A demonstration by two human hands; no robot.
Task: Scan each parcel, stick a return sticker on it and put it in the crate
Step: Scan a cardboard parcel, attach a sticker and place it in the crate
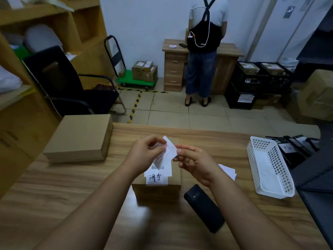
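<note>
1. The glossy wood-grain table (72,186) fills the near view; a black oblong handheld scanner (204,208) lies on it just right of the small brown cardboard parcel (158,188), which sits near the table's middle with a white barcode label facing up.
2. A small stack of white stickers (228,171) lies right of the parcel, and further right stands a white perforated plastic crate (270,166).
3. A larger flat cardboard box (79,138) rests left of the parcel at the table's far edge.
4. Above the parcel, the left hand (144,152) and right hand (194,161) both pinch a white sticker sheet (167,150) between curled fingers.
5. Beyond the parcel, across a tiled floor (171,107), a person (205,49) stands at a wooden desk (174,69), back turned.
</note>
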